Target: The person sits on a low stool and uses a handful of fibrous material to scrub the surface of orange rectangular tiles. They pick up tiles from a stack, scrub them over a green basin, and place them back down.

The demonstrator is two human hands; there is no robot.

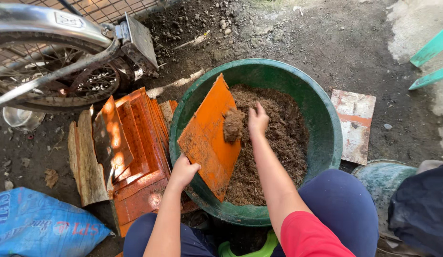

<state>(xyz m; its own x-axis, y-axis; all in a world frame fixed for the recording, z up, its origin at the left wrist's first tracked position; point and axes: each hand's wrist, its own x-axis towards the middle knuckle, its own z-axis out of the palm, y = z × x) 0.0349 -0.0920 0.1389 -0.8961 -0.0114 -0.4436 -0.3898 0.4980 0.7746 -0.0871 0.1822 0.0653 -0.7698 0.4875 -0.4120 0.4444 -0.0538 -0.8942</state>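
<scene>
Orange slab (209, 138) is the main thing here, a flat, roughly rectangular board with scuffed orange paint and dirt smears. It leans tilted against the left inner side of the green basin (326, 138), long axis running from its top corner near the basin's far rim down toward the person at the near rim, painted face looking right, over the fill.

Left hand (182, 172) has its fingers wrapped around the slab's lower left edge, gripping it. Right hand (257, 120) sits on the brown fibrous mix (278, 143) inside the basin, fingers curled down into it, right beside a clump (233, 124) of the same stuff stuck to the slab's face. Can't tell whether that hand is actually pinching anything.

Mix looks dry, stringy and crumbly, kind of like coir. Basin is round, hard plastic, dusty.

Left of it lies a stack of more orange pieces (136, 157), ridged and chipped, on bare dirt, with a bicycle wheel (50, 76) behind and a blue sack (36, 223) nearby.
</scene>
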